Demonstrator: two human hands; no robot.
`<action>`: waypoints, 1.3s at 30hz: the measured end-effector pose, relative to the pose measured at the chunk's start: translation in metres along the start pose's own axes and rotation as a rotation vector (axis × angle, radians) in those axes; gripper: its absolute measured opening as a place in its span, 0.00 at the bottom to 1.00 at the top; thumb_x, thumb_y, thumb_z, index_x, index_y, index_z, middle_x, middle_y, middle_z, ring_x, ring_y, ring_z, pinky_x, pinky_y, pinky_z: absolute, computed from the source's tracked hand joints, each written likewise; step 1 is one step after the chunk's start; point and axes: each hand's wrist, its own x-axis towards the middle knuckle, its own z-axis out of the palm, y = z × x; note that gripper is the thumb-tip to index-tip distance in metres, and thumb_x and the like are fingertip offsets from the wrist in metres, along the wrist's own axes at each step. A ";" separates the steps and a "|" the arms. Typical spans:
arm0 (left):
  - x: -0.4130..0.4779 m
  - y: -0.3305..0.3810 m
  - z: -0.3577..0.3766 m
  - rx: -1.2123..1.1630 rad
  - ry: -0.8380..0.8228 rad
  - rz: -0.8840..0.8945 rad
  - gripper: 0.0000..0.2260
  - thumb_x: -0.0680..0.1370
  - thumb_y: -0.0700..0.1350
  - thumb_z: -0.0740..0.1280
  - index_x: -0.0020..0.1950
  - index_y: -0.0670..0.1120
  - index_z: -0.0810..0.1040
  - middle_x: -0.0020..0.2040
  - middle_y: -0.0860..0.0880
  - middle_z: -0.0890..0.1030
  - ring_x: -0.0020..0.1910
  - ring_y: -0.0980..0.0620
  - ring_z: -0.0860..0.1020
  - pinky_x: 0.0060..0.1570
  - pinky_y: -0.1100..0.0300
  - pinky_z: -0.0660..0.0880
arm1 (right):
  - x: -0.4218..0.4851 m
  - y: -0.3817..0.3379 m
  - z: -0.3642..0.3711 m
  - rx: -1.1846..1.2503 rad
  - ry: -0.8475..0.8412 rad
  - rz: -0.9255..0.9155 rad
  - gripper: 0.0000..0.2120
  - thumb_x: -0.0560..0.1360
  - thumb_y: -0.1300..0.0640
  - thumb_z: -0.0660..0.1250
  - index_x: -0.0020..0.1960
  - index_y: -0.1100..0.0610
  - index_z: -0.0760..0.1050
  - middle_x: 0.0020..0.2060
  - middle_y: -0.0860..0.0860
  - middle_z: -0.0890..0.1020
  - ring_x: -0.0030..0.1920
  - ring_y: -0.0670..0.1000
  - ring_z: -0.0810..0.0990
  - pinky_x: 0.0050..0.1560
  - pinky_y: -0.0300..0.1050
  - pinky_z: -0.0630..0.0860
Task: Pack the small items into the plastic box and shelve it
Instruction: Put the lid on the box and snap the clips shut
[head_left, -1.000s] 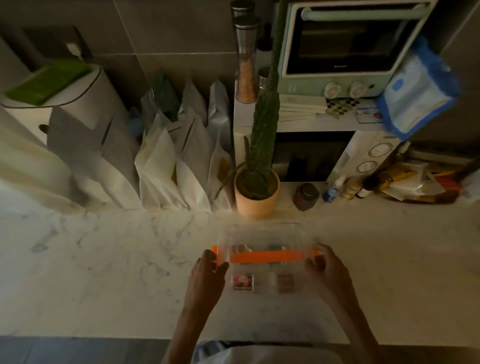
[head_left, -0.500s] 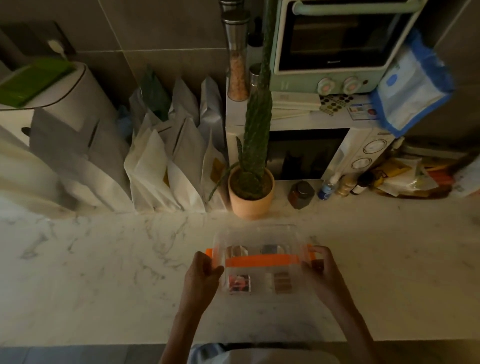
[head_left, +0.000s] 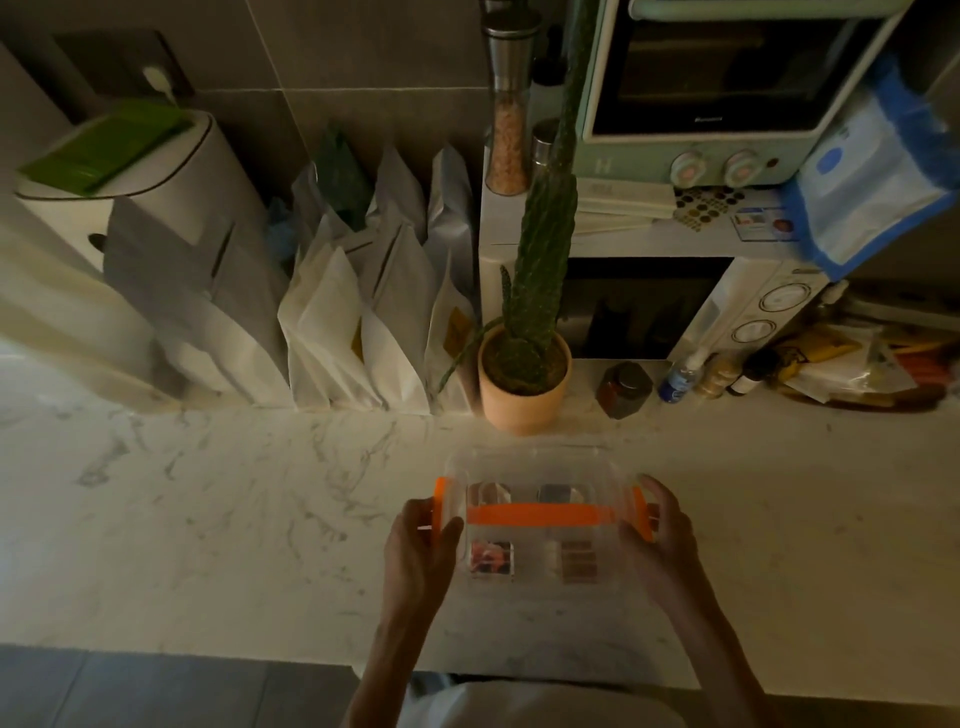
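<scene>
A clear plastic box (head_left: 540, 467) with an orange handle and orange side clips rests on the marble counter (head_left: 234, 519), near its front edge. Several small items (head_left: 491, 558) show through the lid. My left hand (head_left: 418, 551) grips the box's left end at the orange clip. My right hand (head_left: 660, 540) grips the right end, over the other clip.
A potted cactus (head_left: 524, 374) stands just behind the box. White paper bags (head_left: 358, 322) line the wall to the left, beside a white bin (head_left: 130, 208). A microwave (head_left: 644, 306) with a green toaster oven (head_left: 722, 93) on top sits behind right, with small bottles (head_left: 680, 379) in front.
Both hands stay on the box's ends; the box has barely shifted on the counter. The view has drifted slightly.
</scene>
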 end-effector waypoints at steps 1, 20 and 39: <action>-0.001 0.001 0.002 0.011 0.009 0.005 0.07 0.76 0.45 0.71 0.53 0.48 0.77 0.45 0.52 0.82 0.38 0.60 0.80 0.30 0.71 0.75 | 0.000 -0.002 0.001 -0.020 0.008 -0.009 0.30 0.76 0.55 0.66 0.75 0.47 0.59 0.69 0.59 0.68 0.67 0.61 0.69 0.64 0.63 0.70; -0.008 -0.010 0.014 0.113 -0.043 0.116 0.07 0.81 0.46 0.62 0.58 0.48 0.68 0.54 0.48 0.75 0.44 0.58 0.77 0.34 0.70 0.72 | -0.021 0.022 0.007 0.128 0.128 -0.012 0.24 0.70 0.32 0.67 0.61 0.42 0.73 0.51 0.44 0.81 0.48 0.44 0.80 0.41 0.42 0.76; 0.003 -0.013 -0.002 0.036 -0.243 0.092 0.21 0.80 0.46 0.64 0.72 0.44 0.65 0.61 0.44 0.78 0.53 0.49 0.81 0.48 0.53 0.82 | -0.019 0.022 0.005 0.023 0.200 -0.235 0.18 0.75 0.45 0.67 0.62 0.50 0.78 0.50 0.49 0.79 0.46 0.46 0.78 0.42 0.35 0.71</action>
